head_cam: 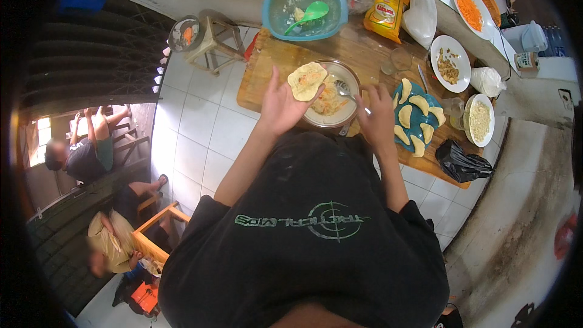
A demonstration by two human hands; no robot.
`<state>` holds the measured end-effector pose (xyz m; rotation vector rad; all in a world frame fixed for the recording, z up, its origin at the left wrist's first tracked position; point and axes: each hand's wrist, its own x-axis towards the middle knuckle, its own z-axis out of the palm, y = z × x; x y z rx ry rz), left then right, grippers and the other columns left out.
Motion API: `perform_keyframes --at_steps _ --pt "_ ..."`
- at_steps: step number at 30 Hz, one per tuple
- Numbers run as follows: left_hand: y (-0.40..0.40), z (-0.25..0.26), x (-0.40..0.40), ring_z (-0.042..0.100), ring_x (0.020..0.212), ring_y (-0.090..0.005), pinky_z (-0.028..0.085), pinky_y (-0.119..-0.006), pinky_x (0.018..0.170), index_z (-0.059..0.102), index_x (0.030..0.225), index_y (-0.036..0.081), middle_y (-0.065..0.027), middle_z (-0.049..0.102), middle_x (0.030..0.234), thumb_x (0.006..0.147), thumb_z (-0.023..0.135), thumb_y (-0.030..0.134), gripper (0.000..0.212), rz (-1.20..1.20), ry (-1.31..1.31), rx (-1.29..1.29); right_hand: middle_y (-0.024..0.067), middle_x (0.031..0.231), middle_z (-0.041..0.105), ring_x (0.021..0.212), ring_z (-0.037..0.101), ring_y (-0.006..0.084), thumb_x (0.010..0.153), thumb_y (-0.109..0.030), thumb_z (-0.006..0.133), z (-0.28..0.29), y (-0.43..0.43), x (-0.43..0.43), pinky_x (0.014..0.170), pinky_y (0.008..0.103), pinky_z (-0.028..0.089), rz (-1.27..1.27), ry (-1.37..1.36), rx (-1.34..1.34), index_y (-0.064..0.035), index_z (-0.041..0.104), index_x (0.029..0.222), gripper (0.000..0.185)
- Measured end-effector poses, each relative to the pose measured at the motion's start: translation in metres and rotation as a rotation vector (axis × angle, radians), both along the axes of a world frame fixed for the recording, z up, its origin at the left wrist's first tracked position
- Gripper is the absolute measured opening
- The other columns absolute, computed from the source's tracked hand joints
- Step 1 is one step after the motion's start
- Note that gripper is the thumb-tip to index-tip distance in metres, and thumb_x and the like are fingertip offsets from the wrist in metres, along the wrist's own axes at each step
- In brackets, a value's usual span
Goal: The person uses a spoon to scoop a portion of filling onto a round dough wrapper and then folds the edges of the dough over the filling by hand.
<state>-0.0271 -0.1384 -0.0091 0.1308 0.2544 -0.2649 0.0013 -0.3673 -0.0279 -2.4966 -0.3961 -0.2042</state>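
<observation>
On the open palm of my left hand (284, 105) lies a flat round of dough (301, 83), with some shredded orange and pale filling on its middle. My right hand (378, 116) grips the handle of a metal spoon (342, 89). The spoon's bowl rests over a brown-rimmed plate (339, 120) that holds a shredded filling (327, 102) with orange strands. Several folded half-moon dough pieces (404, 116) sit on a blue-green plate (412, 128), just right of my right hand.
A blue plastic basin (268, 7) with a green spoon (314, 11) stands at the table's back. White plates of chopped food (448, 70), glasses (401, 60), a knife (422, 77) and a black plastic bag (460, 164) are to the right. Two people sit at left, beyond a stool (214, 45).
</observation>
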Motion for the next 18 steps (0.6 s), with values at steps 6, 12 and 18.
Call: perform_keyframes --at_steps 6,12,18 --pt "-0.009 0.013 0.001 0.026 0.142 -0.0330 0.021 -0.045 0.118 0.018 0.146 -0.008 -0.0237 0.026 0.153 0.097 0.024 0.062 0.086 -0.003 -0.019 0.063 0.0109 0.100 0.059 0.093 0.058 0.0287 0.080 -0.014 0.070 0.041 0.042 -0.009 0.082 0.0419 0.046 0.463 -0.189 0.199 -0.0084 0.065 0.101 0.023" --pt "-0.008 0.026 -0.001 0.029 0.141 -0.0328 0.023 -0.045 0.117 0.019 0.147 -0.006 -0.0223 0.027 0.153 0.097 0.020 0.064 0.086 -0.013 -0.082 0.190 0.0069 0.099 0.057 0.099 0.056 0.0236 0.080 -0.015 0.059 0.048 0.055 -0.004 0.088 0.0401 0.043 0.633 -0.338 -0.032 -0.0092 0.063 0.105 0.027" --pt "-0.005 0.024 -0.004 0.029 0.141 -0.0327 0.024 -0.045 0.116 0.020 0.147 -0.006 -0.0223 0.027 0.152 0.097 0.018 0.064 0.086 -0.021 -0.097 0.220 0.0072 0.102 0.058 0.101 0.055 0.0249 0.077 -0.013 0.059 0.050 0.061 0.000 0.089 0.0395 0.043 0.697 -0.342 -0.052 -0.0064 0.064 0.106 0.029"
